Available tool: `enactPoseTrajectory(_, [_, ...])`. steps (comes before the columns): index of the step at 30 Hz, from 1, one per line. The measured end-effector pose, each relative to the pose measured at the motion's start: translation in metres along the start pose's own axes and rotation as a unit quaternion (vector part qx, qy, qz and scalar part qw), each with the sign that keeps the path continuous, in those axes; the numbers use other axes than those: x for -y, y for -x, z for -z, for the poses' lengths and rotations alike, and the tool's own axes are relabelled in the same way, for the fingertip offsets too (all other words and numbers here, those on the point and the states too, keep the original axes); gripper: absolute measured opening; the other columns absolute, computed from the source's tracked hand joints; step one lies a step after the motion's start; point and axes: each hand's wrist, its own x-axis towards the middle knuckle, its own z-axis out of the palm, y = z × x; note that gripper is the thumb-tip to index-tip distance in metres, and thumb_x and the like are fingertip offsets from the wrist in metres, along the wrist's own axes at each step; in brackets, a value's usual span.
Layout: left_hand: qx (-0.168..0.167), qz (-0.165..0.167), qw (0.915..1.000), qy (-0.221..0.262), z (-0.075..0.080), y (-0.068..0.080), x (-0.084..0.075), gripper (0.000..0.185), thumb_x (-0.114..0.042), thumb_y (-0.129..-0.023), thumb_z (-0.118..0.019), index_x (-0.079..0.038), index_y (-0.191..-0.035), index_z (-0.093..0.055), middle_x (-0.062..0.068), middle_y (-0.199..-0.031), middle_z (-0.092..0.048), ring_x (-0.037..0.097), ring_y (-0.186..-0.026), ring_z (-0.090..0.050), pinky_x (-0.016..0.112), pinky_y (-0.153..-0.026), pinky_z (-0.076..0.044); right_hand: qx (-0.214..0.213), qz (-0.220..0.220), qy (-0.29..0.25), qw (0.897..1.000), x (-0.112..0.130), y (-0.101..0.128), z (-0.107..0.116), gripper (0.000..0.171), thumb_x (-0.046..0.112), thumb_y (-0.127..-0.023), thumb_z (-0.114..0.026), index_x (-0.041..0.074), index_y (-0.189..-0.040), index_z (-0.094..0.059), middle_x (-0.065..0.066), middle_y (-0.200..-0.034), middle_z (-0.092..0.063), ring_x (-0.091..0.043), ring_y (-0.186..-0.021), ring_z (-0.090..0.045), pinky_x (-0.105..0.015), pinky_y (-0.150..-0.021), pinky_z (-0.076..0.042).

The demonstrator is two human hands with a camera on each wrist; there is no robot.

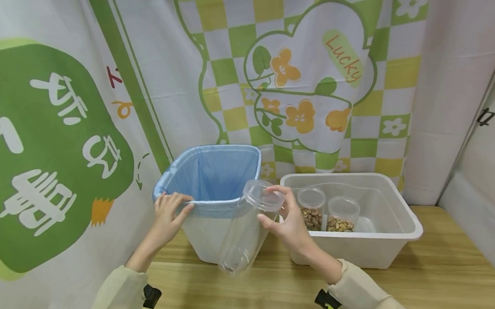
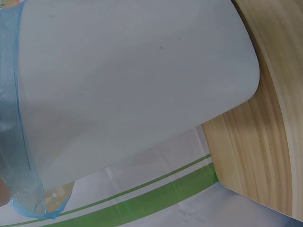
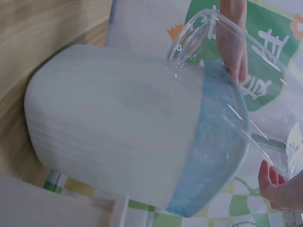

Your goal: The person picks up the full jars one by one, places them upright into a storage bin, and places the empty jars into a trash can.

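- Jar point(image 1: 243, 229): empty clear plastic, probably light and slick; right hand point(image 1: 290, 222) pinches it near the lid point(image 1: 263, 196).
- Left hand point(image 1: 168, 214) clasps bin rim point(image 1: 216, 203).

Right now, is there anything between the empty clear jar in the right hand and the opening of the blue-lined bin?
Nothing visible. The right hand holds the clear jar by its lidded top, beside the bin; the left hand grips the bin's near rim, left of it.
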Motion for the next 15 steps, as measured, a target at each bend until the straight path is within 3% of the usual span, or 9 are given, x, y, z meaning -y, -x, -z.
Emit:
enactPoseTrajectory(8, [0.0, 0.001, 1.0, 0.002, 0.0, 0.0, 0.001, 0.011, -0.009, -0.085, -0.054, -0.002, -0.092, -0.058, 0.011, -0.089, -0.056, 0.026, -0.091, -0.042, 0.055, -0.096, -0.007, -0.007, 0.013, -0.049, 0.999, 0.016, -0.019, 0.014, 0.055, -0.001, -0.073, -0.058, -0.004, -0.12, -0.031, -0.022, -0.116, -0.045, -0.014, -0.097, -0.053, -0.026, -0.083, -0.045])
enactPoseTrajectory(15, [-0.001, -0.001, 1.0, -0.003, 0.0, 0.0, 0.001, 0.012, -0.011, -0.085, -0.054, -0.002, -0.091, -0.058, 0.011, -0.089, -0.056, 0.026, -0.09, -0.042, 0.055, -0.096, -0.008, -0.032, 0.013, -0.086, 0.996, 0.03, -0.036, 0.02, 0.053, -0.001, -0.073, -0.056, -0.006, -0.118, -0.03, -0.014, -0.113, -0.045, -0.014, -0.099, -0.052, -0.023, -0.084, -0.044])
